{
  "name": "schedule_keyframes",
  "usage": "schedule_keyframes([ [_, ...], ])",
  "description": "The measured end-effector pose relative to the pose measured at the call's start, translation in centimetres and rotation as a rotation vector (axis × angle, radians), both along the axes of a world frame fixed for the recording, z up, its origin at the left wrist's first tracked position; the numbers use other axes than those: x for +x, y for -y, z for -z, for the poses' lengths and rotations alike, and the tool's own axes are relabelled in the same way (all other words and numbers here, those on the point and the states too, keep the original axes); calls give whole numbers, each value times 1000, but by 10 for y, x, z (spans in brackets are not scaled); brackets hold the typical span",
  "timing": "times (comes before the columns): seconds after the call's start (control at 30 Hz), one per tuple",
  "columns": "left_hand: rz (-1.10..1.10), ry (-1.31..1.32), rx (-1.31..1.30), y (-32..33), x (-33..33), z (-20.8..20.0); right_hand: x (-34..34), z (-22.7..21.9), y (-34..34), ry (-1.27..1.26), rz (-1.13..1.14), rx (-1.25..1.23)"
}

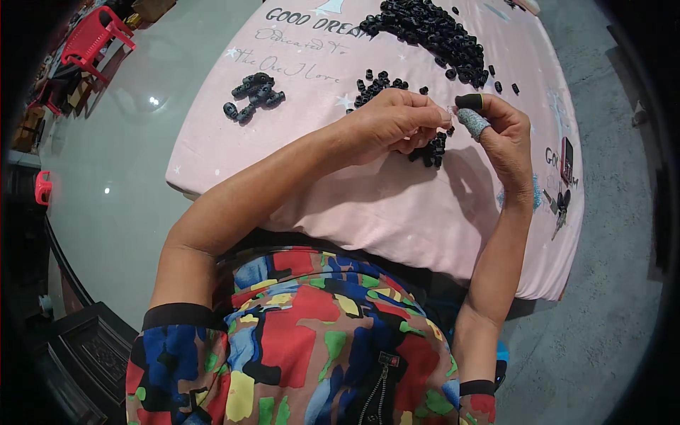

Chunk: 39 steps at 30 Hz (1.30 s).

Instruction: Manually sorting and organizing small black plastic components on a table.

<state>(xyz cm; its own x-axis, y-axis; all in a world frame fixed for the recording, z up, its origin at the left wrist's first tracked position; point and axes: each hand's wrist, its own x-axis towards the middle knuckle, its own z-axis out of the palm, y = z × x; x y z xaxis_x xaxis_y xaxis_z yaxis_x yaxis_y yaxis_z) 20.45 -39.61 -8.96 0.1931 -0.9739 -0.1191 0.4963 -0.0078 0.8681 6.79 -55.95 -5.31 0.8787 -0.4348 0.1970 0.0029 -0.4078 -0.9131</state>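
left hand (397,120) pinched on small black ring (449,129); right hand (499,131) pinched beside it

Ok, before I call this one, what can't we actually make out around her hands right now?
- Head view: whatever the left hand pinches is hidden by its own curled fingers.
- Right hand: palm side faces away; covered fingertips hide any contact.
- Small black parts under the hands are too small to tell their shape.
- The large black pile is cut off by the top edge.
- Dark items on the pink cloth's right edge are distorted by the fisheye.
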Motion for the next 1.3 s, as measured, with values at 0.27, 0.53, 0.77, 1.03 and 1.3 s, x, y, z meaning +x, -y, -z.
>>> schedule_keyframes([
  [0.27,-11,179,-3,-5,7,2,-33,-1,47,-378,357,-618],
  [0.53,-33,203,-12,-5,8,5,-40,-10,53,-530,439,-686],
  [0.77,-30,248,-32,-8,7,4,-14,-15,6,-152,21,-74],
  [1.03,9,282,-43,-8,7,3,-2,2,-4,-78,-169,20],
  [1.3,34,229,-70,-11,10,0,0,0,-5,-35,-71,57],
])
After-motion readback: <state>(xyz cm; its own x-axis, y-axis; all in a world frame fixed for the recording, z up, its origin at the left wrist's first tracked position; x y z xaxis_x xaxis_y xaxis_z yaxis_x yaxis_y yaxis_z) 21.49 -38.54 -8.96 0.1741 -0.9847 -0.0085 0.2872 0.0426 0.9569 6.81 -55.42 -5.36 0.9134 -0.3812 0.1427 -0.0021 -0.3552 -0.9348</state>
